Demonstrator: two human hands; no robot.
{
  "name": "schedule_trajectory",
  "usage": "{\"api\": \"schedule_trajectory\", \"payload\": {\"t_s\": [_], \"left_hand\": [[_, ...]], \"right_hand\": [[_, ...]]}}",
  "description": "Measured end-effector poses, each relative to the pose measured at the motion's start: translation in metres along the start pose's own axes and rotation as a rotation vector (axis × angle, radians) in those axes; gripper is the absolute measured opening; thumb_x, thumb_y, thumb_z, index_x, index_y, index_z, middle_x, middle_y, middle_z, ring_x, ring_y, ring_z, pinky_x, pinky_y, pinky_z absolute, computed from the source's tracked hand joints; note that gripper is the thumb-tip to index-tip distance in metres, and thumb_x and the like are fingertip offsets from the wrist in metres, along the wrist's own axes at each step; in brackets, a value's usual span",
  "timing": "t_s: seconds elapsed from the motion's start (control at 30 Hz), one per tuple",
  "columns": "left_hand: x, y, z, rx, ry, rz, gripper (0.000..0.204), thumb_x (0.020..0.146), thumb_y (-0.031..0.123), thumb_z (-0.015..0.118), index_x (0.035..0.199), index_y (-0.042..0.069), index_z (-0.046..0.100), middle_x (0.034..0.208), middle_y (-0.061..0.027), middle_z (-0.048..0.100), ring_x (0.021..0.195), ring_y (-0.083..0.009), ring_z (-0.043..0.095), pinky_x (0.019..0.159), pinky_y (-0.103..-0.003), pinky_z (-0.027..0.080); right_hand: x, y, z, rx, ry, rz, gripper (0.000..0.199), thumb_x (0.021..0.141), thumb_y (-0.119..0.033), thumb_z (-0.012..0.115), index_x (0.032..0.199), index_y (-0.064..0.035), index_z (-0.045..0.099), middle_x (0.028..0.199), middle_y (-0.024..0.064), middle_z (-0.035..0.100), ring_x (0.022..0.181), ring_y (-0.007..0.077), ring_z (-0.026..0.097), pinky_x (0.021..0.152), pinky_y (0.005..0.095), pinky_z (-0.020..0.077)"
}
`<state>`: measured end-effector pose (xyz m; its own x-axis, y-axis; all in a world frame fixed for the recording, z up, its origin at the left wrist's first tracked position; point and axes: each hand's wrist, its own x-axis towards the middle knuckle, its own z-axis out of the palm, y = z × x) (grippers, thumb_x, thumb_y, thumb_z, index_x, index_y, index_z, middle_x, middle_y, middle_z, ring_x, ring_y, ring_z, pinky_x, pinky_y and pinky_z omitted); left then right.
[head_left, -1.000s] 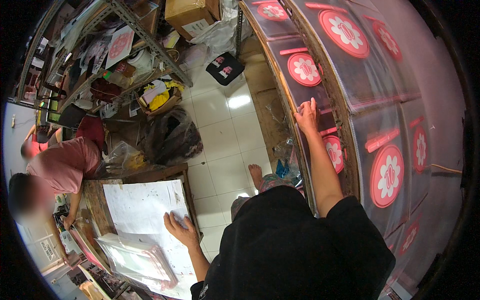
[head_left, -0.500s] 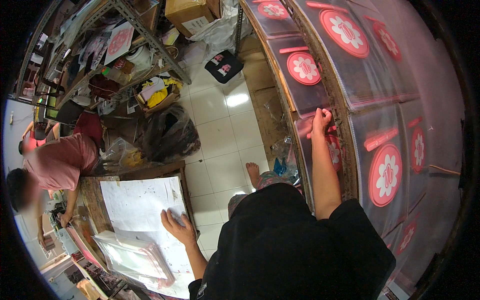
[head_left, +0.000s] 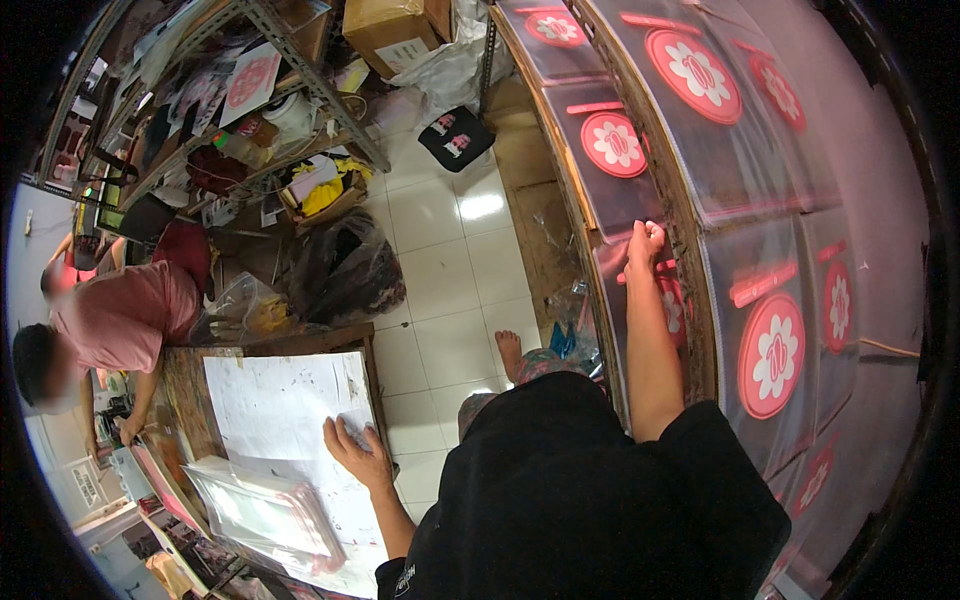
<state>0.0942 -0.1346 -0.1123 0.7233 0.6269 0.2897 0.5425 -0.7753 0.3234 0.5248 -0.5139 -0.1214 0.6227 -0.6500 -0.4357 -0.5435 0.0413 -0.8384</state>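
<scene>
My left hand [head_left: 358, 455] lies palm down with its fingers spread on the edge of a large white paper sheet [head_left: 285, 405] on the wooden table. A pile of clear plastic bags [head_left: 275, 515] rests on the same paper, to the left of that hand. Out to the right, my right hand [head_left: 645, 248] is closed in a pinch at the upper edge of a clear plastic bag [head_left: 612, 262] on a wooden-edged rack. Part of its pink print shows beside my wrist; the forearm covers the rest. Just beyond lies another bag with a pink-and-white flower print [head_left: 612, 145].
More flower-printed bags [head_left: 772, 355] cover the surface at the right. A metal shelf [head_left: 300, 75] full of clutter stands far left, with a cardboard box [head_left: 398, 35] beside it. A black printed cloth item [head_left: 456, 137] lies on the tiled floor. A co-worker [head_left: 130, 315] bends over at the left.
The view has shifted slightly. My two hands keep nearly the same places. The co-worker's far hand has moved up, nearer to the table's end.
</scene>
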Motion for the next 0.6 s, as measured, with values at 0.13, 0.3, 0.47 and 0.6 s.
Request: {"api": "schedule_trajectory", "payload": {"t_s": [0.13, 0.3, 0.47, 0.6], "left_hand": [[-0.001, 0.000, 0.002, -0.010, 0.019, -0.002, 0.050, 0.090, 0.017, 0.062, 0.133, -0.004, 0.051, 0.143, -0.0260, 0.044, 0.131, -0.0438, 0.042, 0.110, -0.052, 0.033], [-0.003, 0.004, -0.003, -0.029, 0.004, -0.041, 0.051, 0.088, 0.016, 0.063, 0.134, -0.003, 0.050, 0.143, -0.0261, 0.043, 0.132, -0.0439, 0.041, 0.111, -0.052, 0.032], [0.001, 0.006, -0.006, -0.028, 0.005, -0.030, 0.052, 0.087, 0.016, 0.064, 0.134, -0.002, 0.050, 0.143, -0.0262, 0.044, 0.132, -0.0443, 0.039, 0.112, -0.052, 0.031], [-0.003, 0.008, -0.010, -0.020, 0.027, -0.050, 0.053, 0.086, 0.016, 0.065, 0.133, -0.002, 0.050, 0.143, -0.0257, 0.044, 0.132, -0.0448, 0.040, 0.111, -0.053, 0.031]], "right_hand": [[0.003, 0.002, -0.001, -0.123, 0.063, -0.097, 0.049, 0.085, -0.030, 0.068, 0.124, -0.0020, 0.055, 0.124, 0.0159, 0.058, 0.114, 0.0303, 0.056, 0.098, 0.0429, 0.0436], [0.049, 0.048, 0.017, -0.295, 0.104, -0.700, 0.039, 0.084, -0.025, 0.067, 0.114, -0.0018, 0.062, 0.119, 0.0198, 0.062, 0.114, 0.0362, 0.056, 0.099, 0.0448, 0.0434], [0.037, 0.048, 0.030, -0.387, -0.030, -0.991, 0.030, 0.082, -0.016, 0.067, 0.108, -0.0022, 0.064, 0.111, 0.0195, 0.064, 0.106, 0.0370, 0.060, 0.094, 0.0450, 0.0471], [-0.007, 0.019, 0.051, -0.319, -0.263, -1.050, 0.031, 0.085, -0.018, 0.066, 0.111, -0.0020, 0.066, 0.104, 0.0176, 0.068, 0.101, 0.0335, 0.064, 0.091, 0.0414, 0.0502]]}}
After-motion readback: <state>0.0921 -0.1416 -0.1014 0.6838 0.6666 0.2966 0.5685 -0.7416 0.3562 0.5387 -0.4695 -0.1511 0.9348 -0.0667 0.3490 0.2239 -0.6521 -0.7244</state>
